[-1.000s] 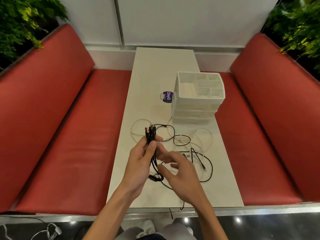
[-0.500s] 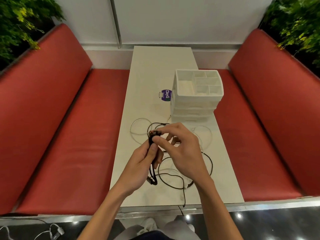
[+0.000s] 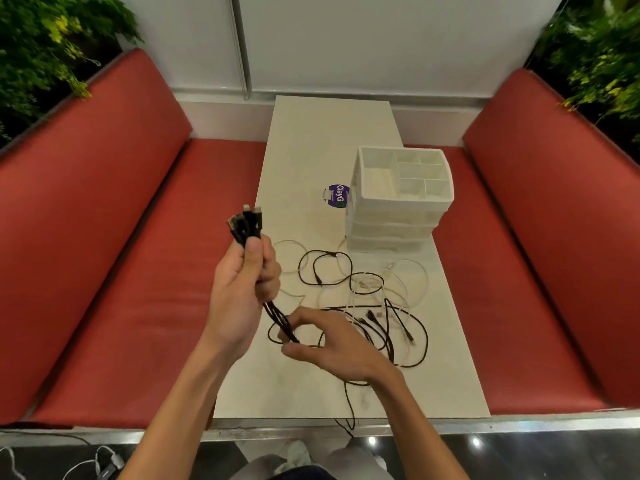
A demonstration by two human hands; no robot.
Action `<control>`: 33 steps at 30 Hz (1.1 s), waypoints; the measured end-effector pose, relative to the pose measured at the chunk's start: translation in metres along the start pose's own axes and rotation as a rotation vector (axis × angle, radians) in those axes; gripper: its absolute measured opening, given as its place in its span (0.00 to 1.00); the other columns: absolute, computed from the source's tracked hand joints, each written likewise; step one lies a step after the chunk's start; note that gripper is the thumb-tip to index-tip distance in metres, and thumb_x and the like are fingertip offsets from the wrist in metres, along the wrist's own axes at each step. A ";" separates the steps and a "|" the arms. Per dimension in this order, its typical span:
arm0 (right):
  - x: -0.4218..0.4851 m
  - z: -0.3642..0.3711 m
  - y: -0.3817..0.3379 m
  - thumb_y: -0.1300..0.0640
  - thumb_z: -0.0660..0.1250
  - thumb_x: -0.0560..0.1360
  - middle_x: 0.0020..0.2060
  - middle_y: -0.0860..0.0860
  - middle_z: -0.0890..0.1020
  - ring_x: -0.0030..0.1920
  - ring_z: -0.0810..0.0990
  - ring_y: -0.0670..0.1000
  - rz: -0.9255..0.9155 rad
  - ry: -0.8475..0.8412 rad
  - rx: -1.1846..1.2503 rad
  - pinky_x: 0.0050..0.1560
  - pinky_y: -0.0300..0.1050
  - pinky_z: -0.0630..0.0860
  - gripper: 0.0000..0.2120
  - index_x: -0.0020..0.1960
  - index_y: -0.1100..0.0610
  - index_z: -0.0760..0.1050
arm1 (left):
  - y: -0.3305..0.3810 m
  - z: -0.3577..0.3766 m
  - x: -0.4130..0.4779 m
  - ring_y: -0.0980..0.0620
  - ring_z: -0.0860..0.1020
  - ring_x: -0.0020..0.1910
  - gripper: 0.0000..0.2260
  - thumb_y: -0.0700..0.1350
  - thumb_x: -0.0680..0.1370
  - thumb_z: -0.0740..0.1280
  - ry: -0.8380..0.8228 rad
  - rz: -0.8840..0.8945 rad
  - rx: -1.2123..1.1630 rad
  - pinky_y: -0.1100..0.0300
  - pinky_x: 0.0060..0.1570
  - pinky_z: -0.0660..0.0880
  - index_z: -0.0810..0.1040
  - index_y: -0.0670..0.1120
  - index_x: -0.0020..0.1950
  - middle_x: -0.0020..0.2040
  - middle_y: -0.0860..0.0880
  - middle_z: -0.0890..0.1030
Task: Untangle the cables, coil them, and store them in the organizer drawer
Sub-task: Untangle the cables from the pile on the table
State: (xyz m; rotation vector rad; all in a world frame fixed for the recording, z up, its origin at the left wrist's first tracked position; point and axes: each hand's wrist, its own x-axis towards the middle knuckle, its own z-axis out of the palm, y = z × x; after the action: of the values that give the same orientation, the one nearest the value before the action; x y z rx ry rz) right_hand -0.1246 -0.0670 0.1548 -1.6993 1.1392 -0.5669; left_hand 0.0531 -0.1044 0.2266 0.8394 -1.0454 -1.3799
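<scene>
Two red padded benches, one at the left (image 3: 104, 271) and one at the right (image 3: 554, 237), flank a long white surface (image 3: 329, 133) that runs away from the viewer to a pale wall (image 3: 381, 39). Green foliage (image 3: 45, 39) fills both upper corners behind the bench backs.

On the right half of the surface stands the white organizer (image 3: 391, 233): a stack of shut drawers topped by an open tray divided into several compartments. No cable is visible in the tray.

Just in front of the organizer, the loose cables (image 3: 412, 271), some black and some white, lie in overlapping loops across the near right part of the surface. One black strand trails over the near edge.

The left hand (image 3: 242, 289) is raised above the left edge of the surface, with fingers and thumb wrapped round the bundle of black cables (image 3: 247, 221). Several connector ends stand upright above the fist. The strands hang down from beneath it.

The right hand (image 3: 332, 344) is lower and nearer the viewer. Its forefinger and thumb are curled about the same hanging strands, just below the left hand. From there the strands run on into the tangle lying on the surface.

A small purple tag (image 3: 337, 196) printed "ClayG" lies flat on the surface, just beside the organizer's left wall.
</scene>
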 end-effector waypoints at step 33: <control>0.002 -0.039 0.063 0.56 0.71 0.84 0.36 0.52 0.83 0.37 0.85 0.52 0.100 0.402 0.066 0.45 0.48 0.80 0.04 0.51 0.52 0.78 | -0.032 -0.081 -0.008 0.55 0.59 0.32 0.17 0.51 0.88 0.61 0.190 -0.078 0.508 0.55 0.31 0.56 0.73 0.40 0.46 0.33 0.54 0.63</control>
State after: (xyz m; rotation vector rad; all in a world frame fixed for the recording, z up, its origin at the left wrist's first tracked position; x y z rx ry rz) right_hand -0.1812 -0.0920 0.1135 -1.4999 1.4613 -0.8996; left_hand 0.1178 -0.1076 0.1682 1.3676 -1.2425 -1.0811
